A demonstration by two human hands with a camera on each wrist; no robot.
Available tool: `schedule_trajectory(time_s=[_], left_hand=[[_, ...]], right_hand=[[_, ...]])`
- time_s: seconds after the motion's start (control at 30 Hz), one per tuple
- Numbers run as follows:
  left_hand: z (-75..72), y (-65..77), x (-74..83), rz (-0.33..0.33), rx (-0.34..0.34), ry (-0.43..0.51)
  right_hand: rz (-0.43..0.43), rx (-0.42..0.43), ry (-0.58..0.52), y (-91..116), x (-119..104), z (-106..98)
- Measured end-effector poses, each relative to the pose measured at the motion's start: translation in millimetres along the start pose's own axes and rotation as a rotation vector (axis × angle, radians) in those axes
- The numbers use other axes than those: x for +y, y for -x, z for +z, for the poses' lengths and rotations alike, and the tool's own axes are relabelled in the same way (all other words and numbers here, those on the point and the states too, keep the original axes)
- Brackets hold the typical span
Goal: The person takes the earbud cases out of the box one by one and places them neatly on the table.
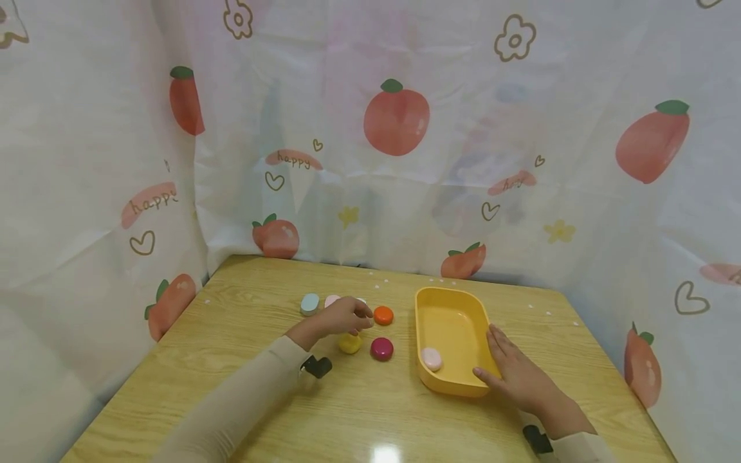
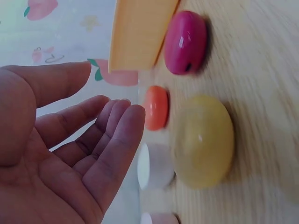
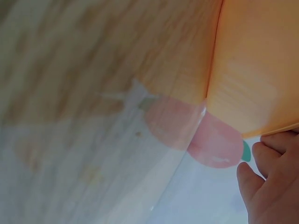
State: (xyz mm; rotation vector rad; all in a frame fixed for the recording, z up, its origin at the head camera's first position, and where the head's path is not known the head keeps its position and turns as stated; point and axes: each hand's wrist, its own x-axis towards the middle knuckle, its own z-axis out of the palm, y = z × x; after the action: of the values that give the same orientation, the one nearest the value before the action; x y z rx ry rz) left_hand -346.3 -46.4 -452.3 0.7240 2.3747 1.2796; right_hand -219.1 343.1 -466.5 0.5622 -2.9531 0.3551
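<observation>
My left hand (image 1: 343, 316) hovers over a group of small glossy rounded pieces, fingers loosely bent and nothing between them. Below it lies a yellow piece (image 2: 203, 142), partly covered by the hand in the head view. A magenta piece (image 1: 382, 348) and an orange piece (image 1: 383, 315) lie just to the right of that hand. My right hand (image 1: 523, 379) rests against the right side of a yellow tub (image 1: 454, 386), fingers straight along the rim and thumb over its near right corner. Inside the tub, a pale pink piece (image 1: 431, 359) lies in the near left corner.
A pale blue piece (image 1: 309, 303) and a pink piece (image 1: 332, 300) lie behind the left hand; a white piece (image 2: 156, 166) is mostly hidden by it in the head view. Fruit-printed curtain (image 1: 347, 193) hangs behind and beside the wooden table (image 1: 347, 418).
</observation>
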Motion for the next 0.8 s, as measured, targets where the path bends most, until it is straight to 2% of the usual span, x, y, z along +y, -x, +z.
schedule_trajectory(time_s=[0.3,0.57,0.8], left_hand=[[13.0,-13.8,15.5,0.015,-0.022,0.033],[26.1,-20.9,29.0,0.007,-0.058,0.002],[34.1,-23.5,50.2,0.071,-0.076,-0.011]], right_hand=[[-0.005,0.007,-0.005,0.3,-1.6,-1.8],[0.018,-0.021,-0.013,0.9,0.1,1.3],[0.002,-0.001,-0.006,0.6,0.7,-0.9]])
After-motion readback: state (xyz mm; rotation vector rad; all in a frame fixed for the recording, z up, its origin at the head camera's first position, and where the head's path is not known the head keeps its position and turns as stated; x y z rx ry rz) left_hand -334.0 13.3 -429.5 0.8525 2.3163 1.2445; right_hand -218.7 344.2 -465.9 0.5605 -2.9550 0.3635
